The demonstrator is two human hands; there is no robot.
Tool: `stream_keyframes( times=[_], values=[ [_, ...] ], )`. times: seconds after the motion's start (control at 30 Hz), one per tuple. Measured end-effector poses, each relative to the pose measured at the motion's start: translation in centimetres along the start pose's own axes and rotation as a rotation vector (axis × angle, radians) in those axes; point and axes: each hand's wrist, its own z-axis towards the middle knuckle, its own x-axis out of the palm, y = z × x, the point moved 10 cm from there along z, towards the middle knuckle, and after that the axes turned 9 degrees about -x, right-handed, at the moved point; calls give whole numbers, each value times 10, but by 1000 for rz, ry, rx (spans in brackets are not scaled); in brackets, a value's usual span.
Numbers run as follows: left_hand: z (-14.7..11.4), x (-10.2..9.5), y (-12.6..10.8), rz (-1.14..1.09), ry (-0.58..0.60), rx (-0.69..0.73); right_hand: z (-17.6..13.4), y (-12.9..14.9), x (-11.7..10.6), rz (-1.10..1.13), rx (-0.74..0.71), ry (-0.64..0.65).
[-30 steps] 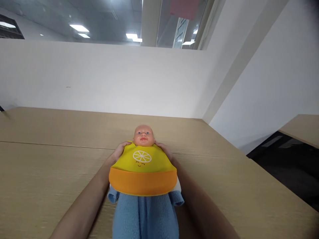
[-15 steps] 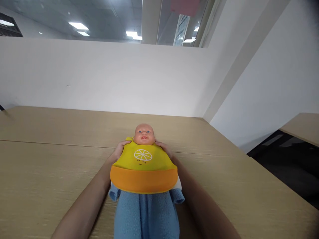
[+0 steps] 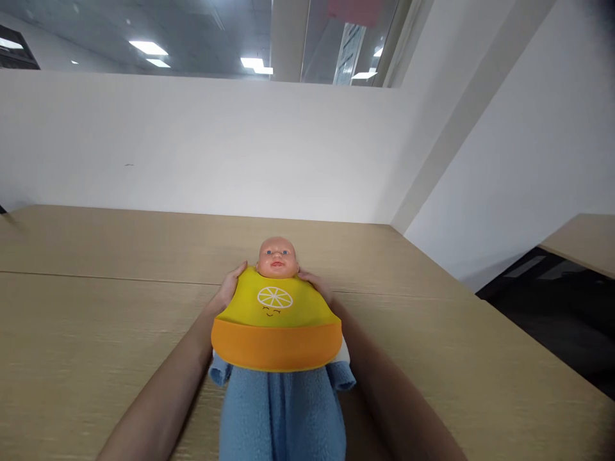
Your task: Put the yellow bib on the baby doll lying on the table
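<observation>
While both hands sit at the baby doll's (image 3: pixel 277 257) neck, the step in hand looks like work on the neck end of the yellow-and-orange silicone bib (image 3: pixel 275 320). The left hand (image 3: pixel 229 286) is just left of the doll's head, thumb up against the bib's top corner. The right hand (image 3: pixel 316 285) is just right of the head, fingers laid together along the bib's edge. The fingertips go behind the neck, so a pinch on the strap cannot be told. Any next move there likely calls for working by feel with both hands behind the head.

The doll lies face up on the wooden table (image 3: pixel 96 307), wrapped in blue fleece (image 3: pixel 283 416) below the bib. Its long axis runs straight away from the person, head at the far end.
</observation>
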Motion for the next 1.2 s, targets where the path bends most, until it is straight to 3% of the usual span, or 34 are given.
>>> stream_keyframes(
  times=[0.1,0.43,0.83,1.03,1.2],
  values=[
    [1,-2,-3,-17,-11,39,-1,2,6,0,1,58],
    [-3,-8,-3,-10,-73,71,-4,5,9,22,14,46],
    [0,-10,-20,-66,-28,203,1,2,8,10,-19,98],
    [7,-16,-19,-42,-64,174,2,2,0,-79,-30,62],
    [7,-11,-17,-32,-50,153,-1,-7,2,1,63,75]
  ],
)
